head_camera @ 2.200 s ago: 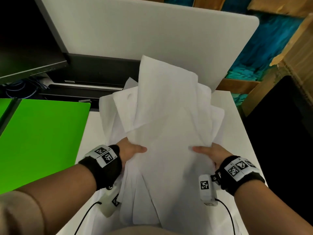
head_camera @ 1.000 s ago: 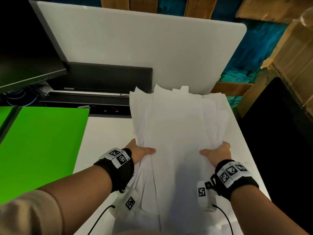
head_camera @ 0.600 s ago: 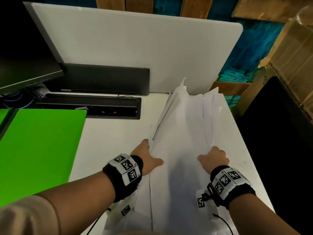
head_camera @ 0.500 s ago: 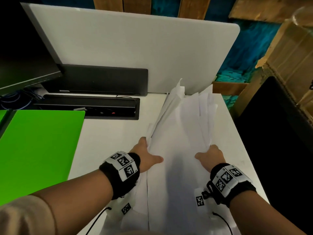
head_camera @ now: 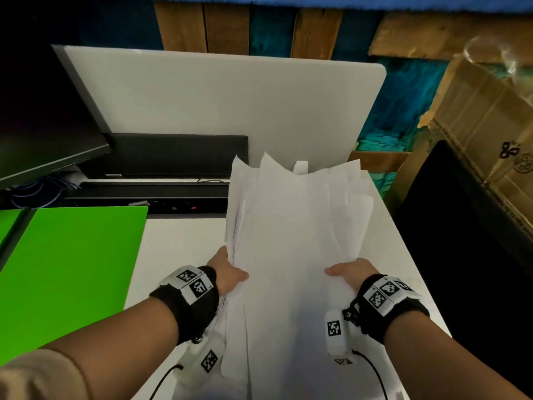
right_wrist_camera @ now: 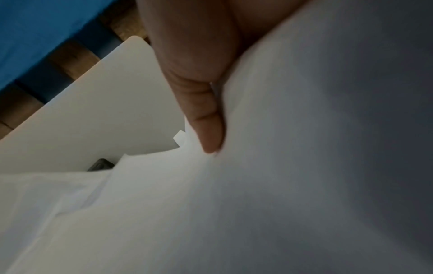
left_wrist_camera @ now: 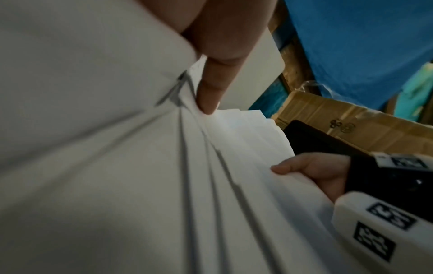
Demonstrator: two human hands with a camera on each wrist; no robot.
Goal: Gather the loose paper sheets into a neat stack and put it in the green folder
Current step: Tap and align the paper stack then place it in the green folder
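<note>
A loose bundle of white paper sheets (head_camera: 291, 241) is held over the white desk (head_camera: 178, 241), its far edges ragged and uneven. My left hand (head_camera: 227, 272) grips the bundle's left side, thumb on top, fingers hidden beneath. My right hand (head_camera: 349, 272) grips the right side the same way. In the left wrist view the thumb presses on the paper sheets (left_wrist_camera: 140, 185) and the right hand (left_wrist_camera: 311, 170) shows across them. The right wrist view shows a thumb lying on the paper sheets (right_wrist_camera: 281, 185). The green folder (head_camera: 69, 269) lies open and flat at the left.
A dark monitor (head_camera: 43, 111) and a black cable tray (head_camera: 150, 194) stand behind the folder. A white divider panel (head_camera: 230, 111) closes the desk's back. A cardboard box (head_camera: 484, 134) and a black chair back (head_camera: 461, 241) are at the right.
The bundle, folded narrow and tilted up half a second ago, has spread flatter and wider between my hands. Both hands moved apart and keep their grip.
</note>
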